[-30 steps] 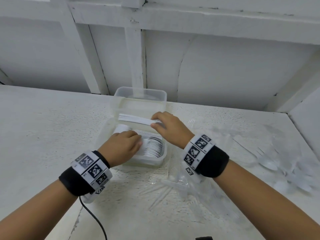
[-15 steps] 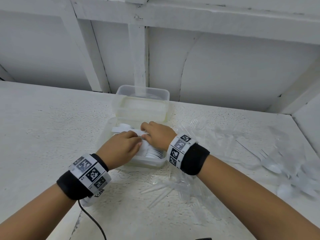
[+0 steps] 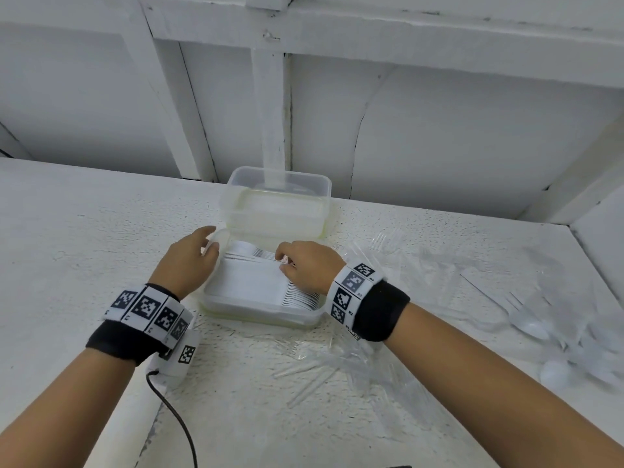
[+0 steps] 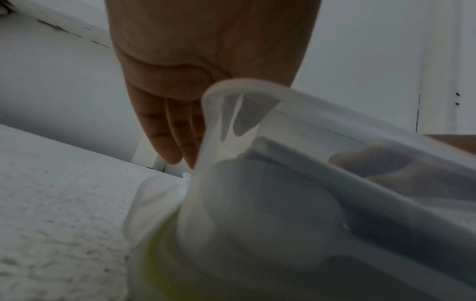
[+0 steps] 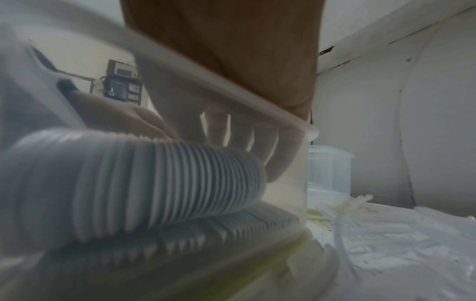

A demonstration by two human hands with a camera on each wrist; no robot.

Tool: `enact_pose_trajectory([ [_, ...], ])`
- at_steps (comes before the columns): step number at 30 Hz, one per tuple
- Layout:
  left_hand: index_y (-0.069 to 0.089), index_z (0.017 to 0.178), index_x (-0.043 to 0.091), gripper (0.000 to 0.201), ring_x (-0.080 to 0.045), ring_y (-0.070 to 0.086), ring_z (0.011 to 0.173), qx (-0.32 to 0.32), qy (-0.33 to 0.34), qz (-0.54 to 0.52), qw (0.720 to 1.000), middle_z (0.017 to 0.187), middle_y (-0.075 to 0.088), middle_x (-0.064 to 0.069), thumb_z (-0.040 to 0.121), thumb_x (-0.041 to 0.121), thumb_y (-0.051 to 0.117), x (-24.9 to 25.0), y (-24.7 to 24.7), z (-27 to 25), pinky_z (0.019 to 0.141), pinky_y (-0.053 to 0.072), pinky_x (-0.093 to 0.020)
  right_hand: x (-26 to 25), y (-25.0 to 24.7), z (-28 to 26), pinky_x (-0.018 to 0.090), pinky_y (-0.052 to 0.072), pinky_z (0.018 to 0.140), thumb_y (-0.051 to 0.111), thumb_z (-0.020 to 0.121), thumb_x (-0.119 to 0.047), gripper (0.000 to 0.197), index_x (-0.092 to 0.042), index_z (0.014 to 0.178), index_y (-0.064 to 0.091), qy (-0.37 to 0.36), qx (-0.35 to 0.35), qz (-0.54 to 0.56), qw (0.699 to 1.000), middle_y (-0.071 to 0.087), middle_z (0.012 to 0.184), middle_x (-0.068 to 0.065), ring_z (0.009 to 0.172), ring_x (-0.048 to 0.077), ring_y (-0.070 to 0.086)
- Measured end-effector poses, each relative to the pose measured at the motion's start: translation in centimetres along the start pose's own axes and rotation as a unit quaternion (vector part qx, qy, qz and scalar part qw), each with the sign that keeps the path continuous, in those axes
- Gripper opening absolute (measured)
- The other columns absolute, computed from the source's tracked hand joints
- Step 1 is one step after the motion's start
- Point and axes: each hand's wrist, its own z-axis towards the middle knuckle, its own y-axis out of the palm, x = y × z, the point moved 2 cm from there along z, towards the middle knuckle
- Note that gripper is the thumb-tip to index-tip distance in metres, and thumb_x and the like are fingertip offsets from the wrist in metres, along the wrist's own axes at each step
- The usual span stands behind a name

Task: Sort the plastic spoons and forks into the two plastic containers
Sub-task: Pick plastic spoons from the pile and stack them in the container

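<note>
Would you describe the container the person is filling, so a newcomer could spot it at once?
On the white table, find the two clear containers by the back wall. It is the nearer container, between both hands; unlike the far container, it holds rows of white spoons.

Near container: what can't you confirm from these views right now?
- Near container: the right hand covers part of the stacked spoons in the head view.
- Far container: contents unreadable through its cloudy wall.
- Loose cutlery at right: blurred, uncountable.
- Left hand: the container's rim hides the fingertips in the left wrist view.
</note>
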Motion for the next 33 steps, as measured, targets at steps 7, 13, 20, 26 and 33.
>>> enact_pose_trajectory([
  [7, 0.045, 0.136, 0.012, 0.04, -0.027, 0.051, 0.118, 0.0, -0.008, -0.009, 1.0, 0.127, 0.057, -0.012, 0.097, 0.021, 0.042, 0.0, -0.1, -0.1, 0.095, 0.037, -0.036, 0.0, -0.3, 0.0, 0.037, 0.046, 0.087, 0.042, 0.096, -0.019, 0.026, -0.011, 0.11, 0.063, -0.018, 0.01, 0.013, 1.0, 0.062, 0.112, 0.003, 0.104, 0.022, 0.056],
  [13, 0.044, 0.137, 0.014, 0.04, -0.028, 0.05, 0.117, -0.01, -0.013, -0.006, 1.0, 0.124, 0.059, -0.012, 0.098, 0.022, 0.041, 0.0, -0.2, -0.2, 0.095, 0.037, -0.037, 0.0, -0.2, 0.0, 0.035, 0.046, 0.089, 0.04, 0.097, -0.021, 0.029, -0.013, 0.115, 0.061, -0.019, 0.01, 0.017, 1.0, 0.063, 0.116, 0.003, 0.106, 0.021, 0.056],
  [20, 0.047, 0.134, 0.012, 0.039, -0.027, 0.054, 0.11, -0.009, -0.002, 0.017, 1.0, 0.124, 0.057, -0.012, 0.097, 0.022, 0.042, 0.1, -0.8, -0.3, 0.09, 0.038, -0.035, 0.0, -0.7, -0.3, 0.036, 0.042, 0.095, 0.04, 0.098, -0.021, 0.031, -0.011, 0.12, 0.059, -0.025, 0.015, 0.032, 0.999, 0.058, 0.122, 0.008, 0.112, 0.023, 0.052],
  [26, 0.053, 0.128, 0.008, 0.034, -0.028, 0.051, 0.114, 0.057, 0.094, 0.018, 0.994, 0.123, 0.056, -0.015, 0.095, 0.016, 0.047, 3.0, -1.4, -1.6, 0.094, 0.037, -0.034, 1.3, -4.6, -4.0, 0.025, 0.036, 0.095, 0.045, 0.097, -0.024, 0.029, -0.014, 0.12, 0.06, -0.042, 0.102, 0.084, 0.99, 0.059, 0.118, 0.005, 0.111, 0.016, 0.052],
  [33, 0.061, 0.118, 0.009, 0.035, -0.018, 0.056, 0.105, -0.01, 0.303, -0.019, 0.953, 0.112, 0.062, -0.005, 0.092, 0.027, 0.047, 11.6, 2.1, -6.1, 0.089, 0.035, -0.02, 7.4, -6.7, -14.4, 0.004, 0.035, 0.076, 0.049, 0.096, -0.022, 0.024, -0.014, 0.114, 0.064, 0.038, 0.165, 0.117, 0.979, 0.063, 0.11, -0.003, 0.099, 0.006, 0.054],
])
